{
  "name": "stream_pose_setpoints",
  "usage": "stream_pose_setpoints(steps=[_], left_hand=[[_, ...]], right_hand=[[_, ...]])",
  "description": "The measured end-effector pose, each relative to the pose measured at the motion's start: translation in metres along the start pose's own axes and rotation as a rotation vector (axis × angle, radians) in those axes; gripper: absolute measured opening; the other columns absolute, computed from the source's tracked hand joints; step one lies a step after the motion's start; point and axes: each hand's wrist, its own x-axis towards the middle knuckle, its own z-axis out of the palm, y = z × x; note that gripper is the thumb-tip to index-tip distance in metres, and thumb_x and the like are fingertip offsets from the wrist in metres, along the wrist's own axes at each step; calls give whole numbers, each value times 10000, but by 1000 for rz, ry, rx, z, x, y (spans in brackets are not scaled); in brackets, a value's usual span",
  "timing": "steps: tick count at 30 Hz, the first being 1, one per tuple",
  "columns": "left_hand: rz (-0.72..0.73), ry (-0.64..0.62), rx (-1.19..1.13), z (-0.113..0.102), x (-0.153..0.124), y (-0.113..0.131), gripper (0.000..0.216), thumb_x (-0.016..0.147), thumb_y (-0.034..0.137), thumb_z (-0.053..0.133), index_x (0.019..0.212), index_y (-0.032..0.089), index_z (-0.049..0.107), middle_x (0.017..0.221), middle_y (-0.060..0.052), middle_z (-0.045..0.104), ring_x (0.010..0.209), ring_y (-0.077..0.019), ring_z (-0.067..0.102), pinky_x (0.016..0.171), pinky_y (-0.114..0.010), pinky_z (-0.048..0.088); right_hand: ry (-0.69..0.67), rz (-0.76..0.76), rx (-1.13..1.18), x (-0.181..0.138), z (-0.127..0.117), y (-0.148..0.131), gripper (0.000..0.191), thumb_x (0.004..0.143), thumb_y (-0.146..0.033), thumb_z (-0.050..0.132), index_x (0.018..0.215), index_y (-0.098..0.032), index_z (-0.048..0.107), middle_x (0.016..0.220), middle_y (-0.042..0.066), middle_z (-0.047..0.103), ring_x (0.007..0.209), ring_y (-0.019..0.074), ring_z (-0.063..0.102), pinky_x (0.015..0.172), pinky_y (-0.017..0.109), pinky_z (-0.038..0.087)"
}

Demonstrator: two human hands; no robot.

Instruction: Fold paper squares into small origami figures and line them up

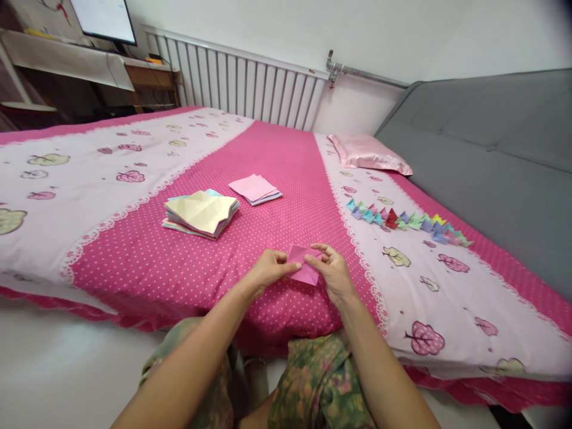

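Both my hands hold one small pink folded paper (304, 264) just above the pink dotted bedsheet (277, 155). My left hand (268, 269) pinches its left edge with closed fingers. My right hand (333, 271) grips the right side, fingers curled over the top corner. A stack of creased coloured papers (201, 213), a pale yellow sheet on top, lies to the upper left of my hands. Farther back sits a smaller pile of flat pink sheets (255, 189).
A row of several small folded paper shapes (404, 220) in mixed colours lies on the right of the bed. A pink pillow (369, 154) rests by the grey headboard (491, 155). A white radiator (241, 83) and a desk with a monitor (105, 21) stand behind.
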Motion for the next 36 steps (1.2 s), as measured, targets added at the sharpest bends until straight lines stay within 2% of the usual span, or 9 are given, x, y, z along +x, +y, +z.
stream_pose_setpoints(steps=[5, 10, 16, 21, 25, 27, 30, 33, 36], left_hand=[[42, 37, -6, 0, 4, -5, 351, 558, 441, 703, 610, 103, 626, 527, 3, 540, 457, -64, 413, 465, -204, 263], [48, 31, -5, 0, 6, -7, 341, 556, 425, 711, 636, 100, 642, 546, -9, 569, 467, -73, 440, 468, -203, 278], [-30, 74, -12, 0, 6, -2, 296, 560, 394, 712, 578, 114, 617, 515, 16, 543, 438, -48, 396, 450, -193, 245], [17, 236, -46, -3, 9, 1, 294, 554, 383, 726, 576, 117, 601, 505, 23, 523, 446, -46, 389, 461, -194, 259], [77, 342, -91, -5, 9, 3, 307, 570, 390, 721, 570, 122, 569, 500, 27, 502, 451, -48, 382, 461, -194, 271], [91, 326, -76, -5, 9, 4, 308, 581, 390, 714, 573, 124, 560, 506, 24, 503, 453, -51, 390, 461, -194, 278], [85, 221, -20, -4, 8, 4, 297, 587, 380, 712, 574, 127, 557, 513, 21, 510, 458, -56, 410, 465, -196, 293], [61, 82, 47, -4, 6, 6, 285, 601, 377, 702, 573, 127, 567, 507, 24, 508, 456, -56, 413, 462, -196, 292], [21, -1, 41, -3, 3, 8, 270, 590, 363, 712, 595, 125, 586, 526, 17, 535, 476, -65, 449, 478, -198, 312]], right_hand=[[-65, 28, -74, -3, 2, 4, 319, 552, -294, 772, 798, -144, 637, 737, 29, 666, 615, 142, 608, 605, 274, 496], [-20, 6, -100, 0, -2, 5, 258, 592, -354, 742, 716, -150, 645, 679, 15, 645, 563, 130, 573, 570, 267, 466], [34, -68, -78, 6, -7, 3, 228, 626, -380, 712, 628, -168, 631, 599, -25, 589, 524, 102, 517, 546, 238, 414], [64, -99, -94, 8, -8, 2, 243, 699, -378, 644, 587, -164, 622, 516, -38, 529, 491, 84, 473, 514, 213, 368], [36, -70, -113, 6, -6, 0, 173, 664, -344, 675, 665, -173, 646, 603, -30, 585, 532, 84, 504, 550, 211, 396], [-5, -60, -106, 5, -6, -1, 185, 633, -319, 704, 750, -183, 657, 713, -11, 628, 618, 101, 552, 622, 228, 435], [-75, -39, -87, 3, -6, -4, 332, 600, -284, 735, 907, -209, 637, 838, 7, 643, 747, 130, 589, 698, 255, 466], [-174, 21, -83, 1, -9, -8, 449, 591, -258, 741, 1015, -223, 598, 809, 1, 640, 724, 132, 598, 668, 259, 485], [-286, 79, -96, -2, -12, -12, 457, 597, -241, 732, 1031, -213, 591, 781, 0, 646, 683, 128, 604, 633, 253, 489]])
